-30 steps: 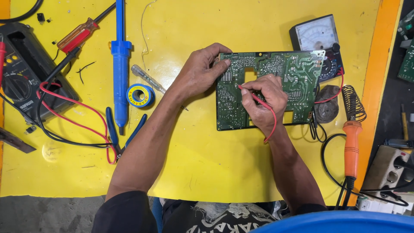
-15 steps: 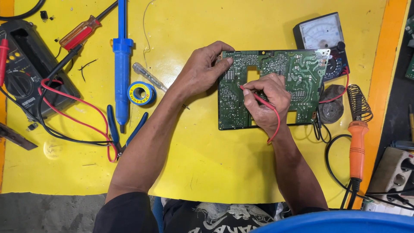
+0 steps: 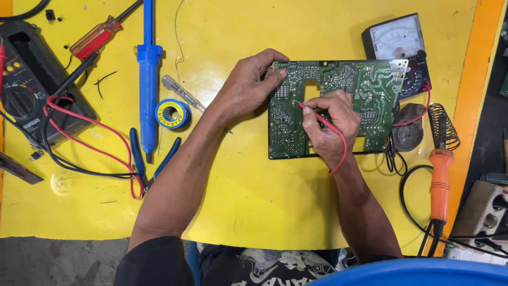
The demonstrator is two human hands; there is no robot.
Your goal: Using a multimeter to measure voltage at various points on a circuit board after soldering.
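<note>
In the head view, a green circuit board [image 3: 338, 108] is seen lying flat on the yellow counter [image 3: 254, 201], solder side up, right of the middle. The left hand [image 3: 248, 85] is closed over the board's upper left corner, with the fingers curled on its edge and the thumb beneath, so that the board is pinned. The right hand [image 3: 330, 124] is clenched around a red test probe [image 3: 317, 117], held like a pen, and its tip is set on the board just below the rectangular notch in the upper edge. The probe's red lead is looped back under the wrist

Compared with the views of half a second and a second before, almost nothing is found changed: both hands are kept where they were, the probe tip is kept at the same spot, and only the camera is shifted slightly. A steady reading on one point is suggested by that stillness

An analogue meter [image 3: 397, 39] is seen touching the board's upper right corner, and an orange soldering iron [image 3: 440, 180] rests in its coil stand well to the right. To the left, apart from the hands, lie a blue desoldering pump [image 3: 148, 74], a blue roll of solder [image 3: 172, 113], a red screwdriver [image 3: 95, 38], blue-handled pliers [image 3: 151, 164] and a black digital multimeter [image 3: 24, 79]
</note>
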